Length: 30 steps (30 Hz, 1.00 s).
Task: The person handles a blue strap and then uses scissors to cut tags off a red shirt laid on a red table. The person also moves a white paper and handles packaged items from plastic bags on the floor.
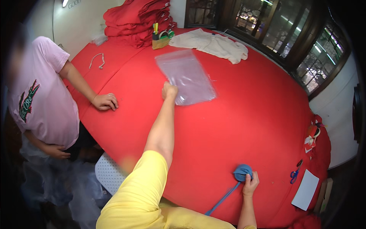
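Note:
My left hand (pixel 170 91) reaches far out over the red-covered table (pixel 236 126). Its fingers are closed on the near left edge of a clear plastic bag (pixel 192 78), which lies flat. At the near right, my right hand (pixel 250 185) grips a roll of blue fabric strip (pixel 241 172) by its right side. From the roll, a loose tail runs down toward the table's near edge and passes out of sight by my yellow shirt.
A person in a pink shirt (pixel 49 84) stands at the left, one hand (pixel 105 102) resting on the table. Folded red cloth (pixel 133 23), a tool box (pixel 161 42) and white cloth (pixel 211 44) lie at the back. Blue-handled scissors (pixel 294 175) and a white sheet (pixel 305 189) are at the right.

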Tool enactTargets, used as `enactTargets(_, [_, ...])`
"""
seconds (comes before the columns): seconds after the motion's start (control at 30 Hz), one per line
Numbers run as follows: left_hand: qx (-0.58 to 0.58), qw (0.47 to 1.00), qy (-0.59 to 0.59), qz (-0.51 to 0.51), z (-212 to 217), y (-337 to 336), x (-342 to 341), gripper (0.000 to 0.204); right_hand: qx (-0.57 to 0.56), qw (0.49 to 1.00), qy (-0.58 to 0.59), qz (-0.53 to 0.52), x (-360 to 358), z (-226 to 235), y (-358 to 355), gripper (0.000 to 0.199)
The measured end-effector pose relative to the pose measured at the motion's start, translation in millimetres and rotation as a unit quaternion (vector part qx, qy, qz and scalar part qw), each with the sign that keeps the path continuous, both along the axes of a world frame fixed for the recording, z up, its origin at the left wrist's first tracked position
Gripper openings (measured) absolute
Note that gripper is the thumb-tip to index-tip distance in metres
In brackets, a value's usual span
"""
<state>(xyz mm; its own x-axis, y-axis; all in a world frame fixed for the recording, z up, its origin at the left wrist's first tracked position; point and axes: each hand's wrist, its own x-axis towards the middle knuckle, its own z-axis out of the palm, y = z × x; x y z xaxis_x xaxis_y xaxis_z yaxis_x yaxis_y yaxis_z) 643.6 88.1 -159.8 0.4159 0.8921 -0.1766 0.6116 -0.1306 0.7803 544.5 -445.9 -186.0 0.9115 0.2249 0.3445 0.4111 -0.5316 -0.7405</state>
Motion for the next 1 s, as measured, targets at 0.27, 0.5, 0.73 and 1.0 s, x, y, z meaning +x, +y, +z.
enactTargets(0.27, [-0.102,0.894,-0.425,-0.103,49.6,-81.8,-191.3,0.050,-0.039,0.999,-0.014,-0.020,-0.6,-6.2,4.2,0.033])
enactTargets(0.5, [-0.072,0.810,-0.582,-0.020,140.5,22.8,-225.6,0.054,-0.063,0.997,-0.021,-0.050,-5.1,-5.7,8.7,0.031])
enactTargets(0.73, [0.372,0.788,-0.477,0.116,235.6,359.1,-231.5,0.084,-0.050,0.998,-0.005,-0.045,12.7,-1.3,28.6,0.030])
enactTargets(1.0, [0.318,0.942,0.071,0.076,74.3,360.3,-144.7,0.093,-0.078,0.993,0.010,-0.083,0.1,-5.4,19.9,0.031])
